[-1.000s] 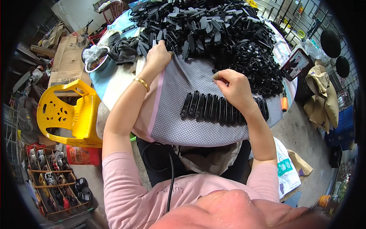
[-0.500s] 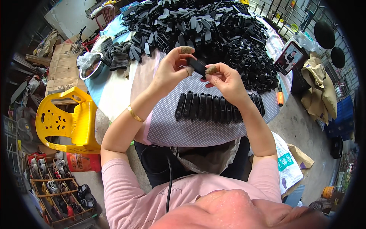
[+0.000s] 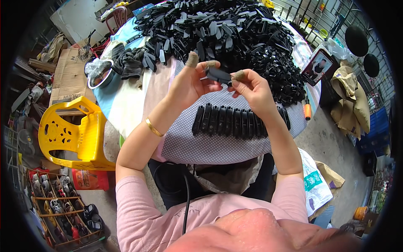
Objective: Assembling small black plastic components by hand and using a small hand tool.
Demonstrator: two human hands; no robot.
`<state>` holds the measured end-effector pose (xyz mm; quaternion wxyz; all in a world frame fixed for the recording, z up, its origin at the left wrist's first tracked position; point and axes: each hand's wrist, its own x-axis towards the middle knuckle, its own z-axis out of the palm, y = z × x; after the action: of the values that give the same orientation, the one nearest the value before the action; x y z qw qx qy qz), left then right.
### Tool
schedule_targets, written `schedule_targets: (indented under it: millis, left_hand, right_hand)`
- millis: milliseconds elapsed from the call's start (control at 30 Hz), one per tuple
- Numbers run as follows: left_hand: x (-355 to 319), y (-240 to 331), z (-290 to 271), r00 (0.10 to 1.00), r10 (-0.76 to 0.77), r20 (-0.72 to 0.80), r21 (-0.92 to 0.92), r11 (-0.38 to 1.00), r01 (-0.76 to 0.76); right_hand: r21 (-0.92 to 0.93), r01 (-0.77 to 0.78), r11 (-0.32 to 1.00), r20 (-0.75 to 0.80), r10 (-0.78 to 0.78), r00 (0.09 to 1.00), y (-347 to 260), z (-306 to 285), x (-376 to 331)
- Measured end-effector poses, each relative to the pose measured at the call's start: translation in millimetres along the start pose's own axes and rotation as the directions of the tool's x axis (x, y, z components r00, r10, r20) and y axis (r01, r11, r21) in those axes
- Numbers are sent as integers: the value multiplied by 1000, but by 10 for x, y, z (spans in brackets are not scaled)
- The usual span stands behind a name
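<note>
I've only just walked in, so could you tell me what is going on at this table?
A person seated at a round table holds one small black plastic piece between both hands, the left hand and right hand raised above the cloth. Below the hands, a neat row of similar black pieces lies side by side on a dotted cloth. A big loose heap of black pieces covers the far side. A yellow plastic stool stands to the left.
</note>
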<state>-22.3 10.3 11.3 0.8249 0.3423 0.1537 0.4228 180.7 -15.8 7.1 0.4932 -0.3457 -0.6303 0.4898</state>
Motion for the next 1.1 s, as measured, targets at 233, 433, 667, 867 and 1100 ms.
schedule_targets:
  millis: [233,433,667,867,1100]
  left_hand:
    - [-61,29,15,983,-175,-58,650,741,170]
    - [-92,-118,53,986,-166,-6,315,936,160]
    - [-111,-266,202,999,-15,-38,547,836,33]
    - [-118,-300,241,994,62,-89,601,799,4]
    - [-130,-333,198,988,150,-43,700,710,-77]
  right_hand:
    - [-226,47,973,132,-17,991,19,-13,-29]
    - [-365,307,879,-232,-406,884,10,-35,-22]
    - [-608,463,645,-85,-632,770,13,79,-13]
    - [-707,537,460,56,-721,691,33,89,-12]
    - [-760,530,375,138,-705,696,-4,147,-45]
